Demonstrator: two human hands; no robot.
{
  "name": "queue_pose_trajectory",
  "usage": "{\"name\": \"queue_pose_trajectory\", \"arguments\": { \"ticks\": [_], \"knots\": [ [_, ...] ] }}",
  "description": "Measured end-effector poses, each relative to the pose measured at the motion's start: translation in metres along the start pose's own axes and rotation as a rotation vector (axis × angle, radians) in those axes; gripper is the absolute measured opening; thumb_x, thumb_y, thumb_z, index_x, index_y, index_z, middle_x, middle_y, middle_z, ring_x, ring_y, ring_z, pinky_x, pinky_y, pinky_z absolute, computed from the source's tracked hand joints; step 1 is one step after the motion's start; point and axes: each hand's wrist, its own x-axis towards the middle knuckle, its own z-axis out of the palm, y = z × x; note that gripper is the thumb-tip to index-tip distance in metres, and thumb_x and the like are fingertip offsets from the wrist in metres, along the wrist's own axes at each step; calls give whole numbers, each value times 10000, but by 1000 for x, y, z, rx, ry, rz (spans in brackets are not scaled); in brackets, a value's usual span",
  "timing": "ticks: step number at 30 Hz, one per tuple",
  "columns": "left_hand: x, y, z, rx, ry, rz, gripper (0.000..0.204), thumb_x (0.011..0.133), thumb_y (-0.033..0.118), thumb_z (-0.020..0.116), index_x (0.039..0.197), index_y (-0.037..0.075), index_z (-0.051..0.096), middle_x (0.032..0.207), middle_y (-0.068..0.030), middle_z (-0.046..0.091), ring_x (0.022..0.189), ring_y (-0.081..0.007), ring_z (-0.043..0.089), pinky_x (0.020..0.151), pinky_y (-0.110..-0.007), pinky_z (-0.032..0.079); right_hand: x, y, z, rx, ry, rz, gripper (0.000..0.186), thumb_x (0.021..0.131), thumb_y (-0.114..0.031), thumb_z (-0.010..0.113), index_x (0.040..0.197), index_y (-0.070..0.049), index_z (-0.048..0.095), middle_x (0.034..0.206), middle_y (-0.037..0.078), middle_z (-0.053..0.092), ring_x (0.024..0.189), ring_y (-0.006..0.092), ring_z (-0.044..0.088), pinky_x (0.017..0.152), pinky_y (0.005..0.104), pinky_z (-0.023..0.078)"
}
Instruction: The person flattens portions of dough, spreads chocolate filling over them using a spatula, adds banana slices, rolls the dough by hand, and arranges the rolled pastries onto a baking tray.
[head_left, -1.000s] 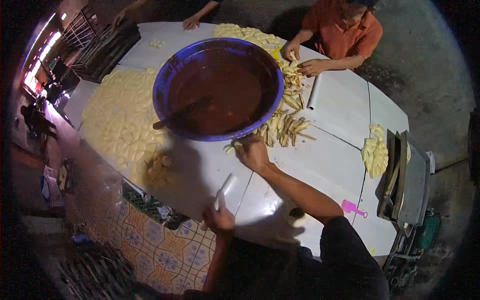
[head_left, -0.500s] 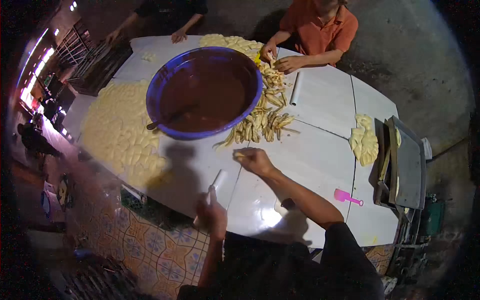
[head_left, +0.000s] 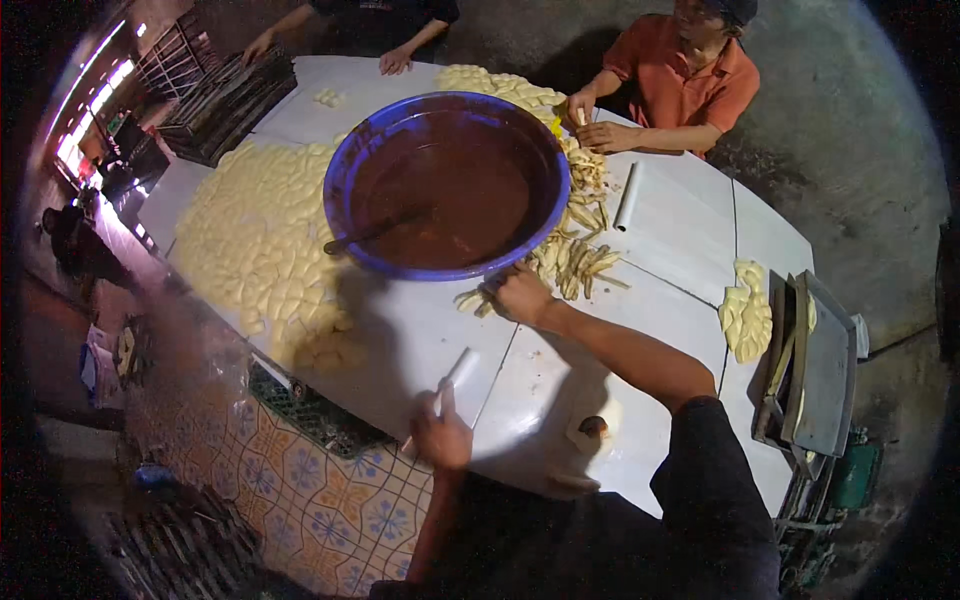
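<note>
My left hand [head_left: 440,437] is closed around a white tube-like rolling pin [head_left: 460,372] at the table's near edge. My right hand [head_left: 522,297] reaches to the near end of a pile of banana strips [head_left: 575,262], fingers curled down among them; what they pinch is hidden. Just beyond that hand stands a big blue basin [head_left: 345,225] of brown, chocolate-like filling, a dark-handled spoon [head_left: 350,243] leaning in it. Close to my body lies a flat pale dough piece [head_left: 580,440] with a brown dab on it. Beside it rests a pale elongated piece [head_left: 573,483].
Many dough pieces [head_left: 270,240] cover the table's left side. Across the table a person in an orange shirt [head_left: 690,80] handles something pale near another white rolling pin [head_left: 628,197]. At right are shaped dough [head_left: 747,312] and metal trays [head_left: 825,370]. Another person's hand [head_left: 396,60] rests at the far edge.
My right hand has moved forward into the banana strips. My left hand still grips the rolling pin. My right arm now covers the pink scoop's spot. The whole view has shifted slightly.
</note>
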Motion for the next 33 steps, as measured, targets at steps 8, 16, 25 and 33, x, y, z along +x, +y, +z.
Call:
{"name": "queue_pose_trajectory", "arguments": {
  "ticks": [8,16,25,33],
  "knots": [
    [6,-1,4,-13,-37,28,525,887,45,604,1404,126,555,1239,-212,579,1177,-405,540,1028,-540,407,-76,-33,-85,767,249,449,195,867,-125,681,1017,-14,740,910,239,692,835,390,680,789,461,559],
    [24,109,-13,-654,-311,534,382,835,47,692,1217,43,683,1188,-124,654,1141,-343,560,1004,-481,417,-263,-98,-73,743,172,763,203,781,-123,750,977,-81,779,987,125,692,943,316,648,825,440,530],
    [11,151,50,-570,-328,673,84,829,97,692,857,102,771,1019,-59,614,1074,-289,525,909,-454,399,-290,-113,-57,375,376,622,194,694,-115,749,878,-55,740,930,79,679,933,293,629,790,411,514],
    [-5,133,26,-543,-427,736,149,798,95,731,935,105,789,1152,-120,574,1176,-321,495,963,-468,396,-313,-144,-65,564,267,693,214,789,-47,723,1000,-19,734,1025,156,670,973,355,611,841,426,530]
  ]
}}
